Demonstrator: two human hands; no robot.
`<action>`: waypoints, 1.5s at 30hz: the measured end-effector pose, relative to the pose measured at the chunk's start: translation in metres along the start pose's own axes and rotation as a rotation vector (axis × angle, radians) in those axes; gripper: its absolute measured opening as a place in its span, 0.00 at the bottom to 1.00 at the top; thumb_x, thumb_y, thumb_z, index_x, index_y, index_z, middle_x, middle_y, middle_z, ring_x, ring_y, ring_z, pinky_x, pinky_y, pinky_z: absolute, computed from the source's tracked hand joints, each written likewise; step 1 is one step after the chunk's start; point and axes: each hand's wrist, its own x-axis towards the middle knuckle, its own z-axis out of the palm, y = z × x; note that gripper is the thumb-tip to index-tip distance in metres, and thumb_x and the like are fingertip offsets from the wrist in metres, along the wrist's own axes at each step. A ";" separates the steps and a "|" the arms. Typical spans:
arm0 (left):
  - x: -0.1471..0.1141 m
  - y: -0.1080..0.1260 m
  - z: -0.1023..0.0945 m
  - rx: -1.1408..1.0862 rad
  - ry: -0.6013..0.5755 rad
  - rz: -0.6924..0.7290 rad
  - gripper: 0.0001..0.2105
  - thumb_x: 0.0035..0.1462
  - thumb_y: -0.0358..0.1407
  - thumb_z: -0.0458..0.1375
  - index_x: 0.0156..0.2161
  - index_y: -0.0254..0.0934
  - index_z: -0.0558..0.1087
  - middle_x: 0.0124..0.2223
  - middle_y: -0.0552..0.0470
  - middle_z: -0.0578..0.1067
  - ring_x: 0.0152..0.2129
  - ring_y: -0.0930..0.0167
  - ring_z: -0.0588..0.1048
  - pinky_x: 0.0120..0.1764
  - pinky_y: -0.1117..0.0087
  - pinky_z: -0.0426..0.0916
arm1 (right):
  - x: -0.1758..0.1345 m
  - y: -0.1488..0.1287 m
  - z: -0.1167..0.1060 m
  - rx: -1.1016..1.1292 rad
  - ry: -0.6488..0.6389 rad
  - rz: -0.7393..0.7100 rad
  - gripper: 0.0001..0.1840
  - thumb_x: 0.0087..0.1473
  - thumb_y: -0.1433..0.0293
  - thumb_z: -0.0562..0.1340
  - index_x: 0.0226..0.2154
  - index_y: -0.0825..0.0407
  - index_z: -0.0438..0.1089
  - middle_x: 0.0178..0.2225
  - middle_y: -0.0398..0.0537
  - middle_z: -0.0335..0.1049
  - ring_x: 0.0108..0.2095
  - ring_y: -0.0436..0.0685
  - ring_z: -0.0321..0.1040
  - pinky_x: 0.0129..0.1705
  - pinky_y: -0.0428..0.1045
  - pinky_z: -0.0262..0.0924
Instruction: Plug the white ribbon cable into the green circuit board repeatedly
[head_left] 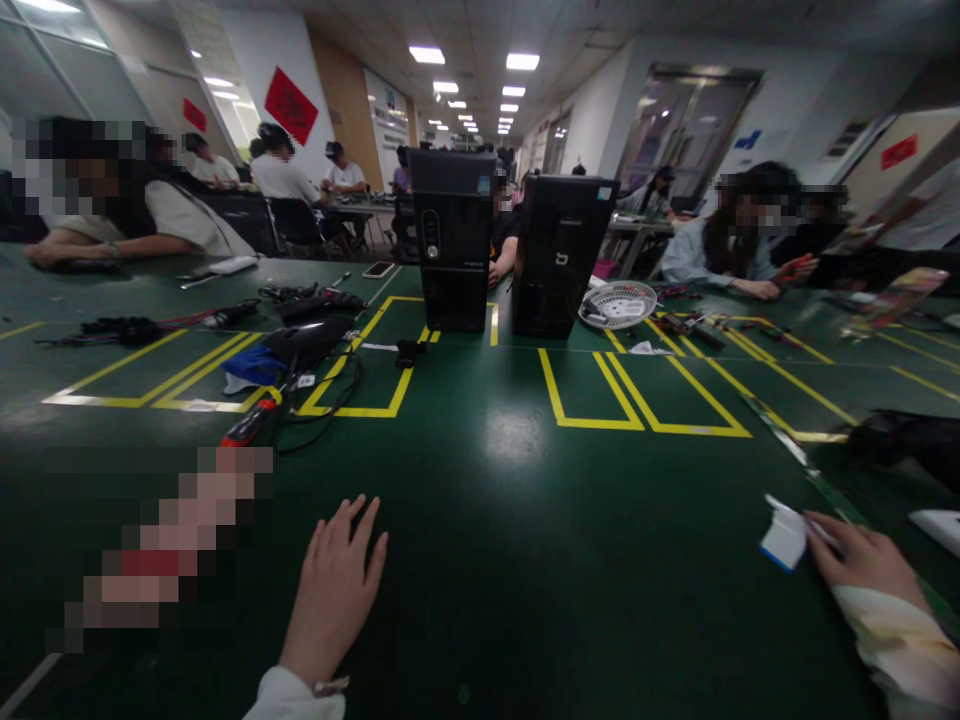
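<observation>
At the right of the worktop (570,600), the right grip (870,560) pinched a white strip (784,538) by one side, its blue edge free; a light hold probably suited it best, lest it crease. The left grip (335,580), fingers loosely spread, held nothing. Beyond, two black towers (454,240) stood upright.

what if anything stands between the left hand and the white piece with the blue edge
Nothing visible stands in the way: between the open left hand and the white piece, pinched in the right hand, the picture shows only the green tabletop.
</observation>
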 end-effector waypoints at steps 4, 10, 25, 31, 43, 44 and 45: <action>0.000 0.001 -0.001 0.001 0.004 0.000 0.26 0.63 0.45 0.39 0.60 0.32 0.62 0.60 0.38 0.64 0.58 0.57 0.61 0.57 0.50 0.56 | -0.007 -0.009 -0.011 0.104 -0.008 -0.030 0.29 0.51 0.58 0.48 0.47 0.57 0.70 0.42 0.62 0.67 0.47 0.69 0.63 0.48 0.58 0.59; 0.000 0.000 0.000 0.003 -0.027 -0.005 0.27 0.63 0.45 0.39 0.60 0.32 0.62 0.60 0.39 0.64 0.59 0.57 0.60 0.57 0.50 0.56 | -0.016 -0.022 -0.015 0.231 -0.063 -0.065 0.26 0.49 0.63 0.49 0.45 0.58 0.68 0.47 0.65 0.65 0.54 0.67 0.59 0.55 0.57 0.54; 0.000 0.003 -0.001 0.009 -0.001 -0.007 0.26 0.63 0.44 0.39 0.59 0.31 0.63 0.60 0.38 0.64 0.58 0.56 0.61 0.58 0.50 0.55 | -0.123 -0.197 -0.033 0.310 0.110 -0.677 0.21 0.60 0.65 0.48 0.49 0.52 0.68 0.53 0.56 0.65 0.54 0.65 0.61 0.51 0.66 0.58; 0.000 0.002 0.000 0.000 -0.017 -0.012 0.26 0.63 0.44 0.40 0.59 0.32 0.63 0.60 0.38 0.65 0.58 0.56 0.61 0.57 0.49 0.56 | -0.185 -0.306 -0.073 0.370 -0.083 -0.939 0.25 0.60 0.71 0.49 0.59 0.50 0.59 0.62 0.54 0.53 0.62 0.63 0.47 0.58 0.67 0.51; 0.000 0.005 0.000 -0.007 0.058 0.009 0.24 0.63 0.41 0.42 0.59 0.31 0.63 0.59 0.39 0.65 0.59 0.58 0.60 0.59 0.52 0.54 | -0.212 -0.357 -0.130 0.517 -0.563 -1.176 0.28 0.63 0.64 0.47 0.64 0.44 0.46 0.67 0.45 0.36 0.66 0.60 0.32 0.64 0.67 0.32; 0.000 0.005 0.000 -0.008 0.056 0.008 0.24 0.63 0.41 0.42 0.59 0.32 0.63 0.59 0.40 0.65 0.59 0.58 0.60 0.59 0.52 0.54 | -0.211 -0.358 -0.131 0.518 -0.574 -1.171 0.28 0.63 0.64 0.48 0.64 0.44 0.45 0.67 0.45 0.36 0.66 0.59 0.32 0.64 0.67 0.32; 0.000 0.005 0.000 -0.008 0.057 0.007 0.24 0.63 0.41 0.42 0.59 0.32 0.64 0.59 0.40 0.65 0.59 0.58 0.60 0.59 0.52 0.53 | -0.211 -0.358 -0.131 0.520 -0.578 -1.167 0.28 0.62 0.64 0.48 0.64 0.44 0.45 0.67 0.44 0.36 0.66 0.59 0.32 0.64 0.67 0.32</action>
